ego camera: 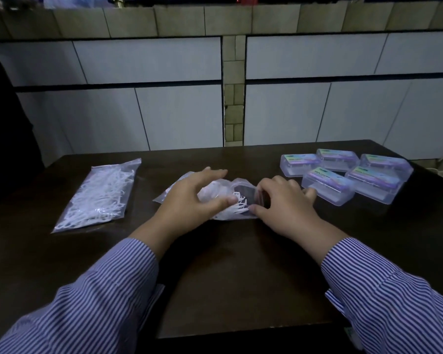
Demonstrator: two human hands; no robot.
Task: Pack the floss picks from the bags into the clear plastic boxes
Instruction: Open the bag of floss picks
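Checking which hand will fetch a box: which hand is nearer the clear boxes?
Right. The right hand reaches almost to the nearest of the clear boxes; the left hand grips the bag farther left.

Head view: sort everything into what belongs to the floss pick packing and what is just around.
Job:
left hand
right hand
opened clear plastic bag of white floss picks
second clear bag of floss picks
five clear plastic lidded boxes

Around:
dark wooden table
tiled wall

White floss picks [100, 198] in a clear bag [136, 163]; blue-and-white striped sleeves [394, 297]; dark brown worktop [241, 264]; clear boxes [327, 187] with seemingly purple-green labels.
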